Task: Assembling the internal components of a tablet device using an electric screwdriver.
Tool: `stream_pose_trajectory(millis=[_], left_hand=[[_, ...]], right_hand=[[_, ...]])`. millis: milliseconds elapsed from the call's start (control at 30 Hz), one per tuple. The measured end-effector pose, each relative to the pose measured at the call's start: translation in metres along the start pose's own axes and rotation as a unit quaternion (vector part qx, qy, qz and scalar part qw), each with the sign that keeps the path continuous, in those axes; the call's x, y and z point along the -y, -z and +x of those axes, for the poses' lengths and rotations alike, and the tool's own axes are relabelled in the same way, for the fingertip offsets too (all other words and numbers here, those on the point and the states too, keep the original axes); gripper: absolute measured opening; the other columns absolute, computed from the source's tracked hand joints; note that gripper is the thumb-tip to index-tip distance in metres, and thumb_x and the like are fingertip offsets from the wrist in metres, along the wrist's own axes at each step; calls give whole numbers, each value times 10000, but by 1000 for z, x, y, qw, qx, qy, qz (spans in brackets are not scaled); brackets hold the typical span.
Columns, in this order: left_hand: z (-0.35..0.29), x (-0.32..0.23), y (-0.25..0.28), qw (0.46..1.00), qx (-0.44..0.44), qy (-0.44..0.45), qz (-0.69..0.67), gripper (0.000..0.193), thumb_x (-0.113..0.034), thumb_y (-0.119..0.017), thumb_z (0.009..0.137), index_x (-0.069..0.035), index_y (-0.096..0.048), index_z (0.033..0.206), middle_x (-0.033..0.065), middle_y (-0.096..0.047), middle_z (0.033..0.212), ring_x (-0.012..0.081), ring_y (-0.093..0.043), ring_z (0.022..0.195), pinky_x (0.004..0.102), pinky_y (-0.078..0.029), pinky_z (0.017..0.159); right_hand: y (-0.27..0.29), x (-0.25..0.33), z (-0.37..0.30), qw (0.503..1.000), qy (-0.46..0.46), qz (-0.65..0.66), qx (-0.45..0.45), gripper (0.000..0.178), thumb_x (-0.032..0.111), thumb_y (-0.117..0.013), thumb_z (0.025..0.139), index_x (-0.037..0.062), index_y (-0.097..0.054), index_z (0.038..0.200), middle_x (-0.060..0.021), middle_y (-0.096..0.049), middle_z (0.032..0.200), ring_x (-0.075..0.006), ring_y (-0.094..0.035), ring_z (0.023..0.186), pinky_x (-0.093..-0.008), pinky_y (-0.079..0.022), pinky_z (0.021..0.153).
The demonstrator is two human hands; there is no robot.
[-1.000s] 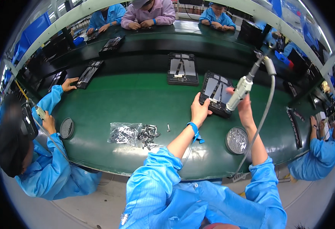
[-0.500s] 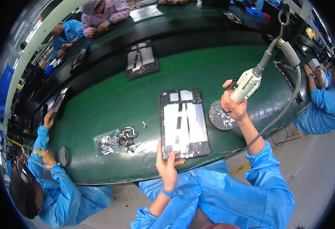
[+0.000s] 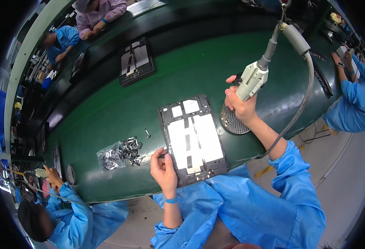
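Note:
An opened tablet (image 3: 199, 143) lies at the near edge of the bench, its white battery panels and dark frame facing up. My left hand (image 3: 164, 171) is closed at its left edge, fingers curled and thumb against the side; the fingertips are partly hidden. My right hand (image 3: 244, 106) wraps round a pale powered screwdriver (image 3: 253, 81), its cable rising to a hook. The tool is raised beyond the tablet's upper right, over a round perforated screw tray (image 3: 234, 124). The hand covers the tool's tip. Left of the tablet sits a clear bag (image 3: 111, 155) of small metallic parts.
Loose black-and-silver parts (image 3: 133, 149) spill beside the bag, and one small part (image 3: 148, 133) lies apart. Another opened device (image 3: 137, 62) rests farther back on the green bench (image 3: 91, 103). Co-workers sit left, right and across. The grey cable (image 3: 309, 91) loops at the right.
My left hand has shifted from the tablet's bottom edge to its left side. The tablet looks slightly turned and nearer. My right hand still holds the screwdriver; the whole view has shifted.

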State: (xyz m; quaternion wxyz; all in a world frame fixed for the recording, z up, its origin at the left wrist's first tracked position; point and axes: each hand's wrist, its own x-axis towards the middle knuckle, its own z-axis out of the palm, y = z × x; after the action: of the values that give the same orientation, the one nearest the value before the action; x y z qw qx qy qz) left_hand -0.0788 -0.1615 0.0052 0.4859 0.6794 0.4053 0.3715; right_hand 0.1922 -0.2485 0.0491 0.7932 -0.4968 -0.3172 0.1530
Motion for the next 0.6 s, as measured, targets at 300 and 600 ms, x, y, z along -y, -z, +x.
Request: stream_pose_trajectory(millis=[300,600], left_hand=[[-4,3,2,998,4,8,-70,225,8,-556,885,47,-564,1107,62,-603,961,19,-459,662,157,-391,542],[-5,0,3,998,-3,1,-57,192,7,-569,882,49,-571,1069,49,-599,898,13,-446,634,154,-375,521]], right_hand=[[1,-4,-1,1000,-6,-13,7,243,-53,-559,826,-34,-502,1061,31,-463,538,-55,-436,427,-222,-350,406],[1,-6,-2,999,-3,-33,9,212,-51,-560,827,-25,-517,1032,38,-474,551,-48,-458,436,-217,-363,403]])
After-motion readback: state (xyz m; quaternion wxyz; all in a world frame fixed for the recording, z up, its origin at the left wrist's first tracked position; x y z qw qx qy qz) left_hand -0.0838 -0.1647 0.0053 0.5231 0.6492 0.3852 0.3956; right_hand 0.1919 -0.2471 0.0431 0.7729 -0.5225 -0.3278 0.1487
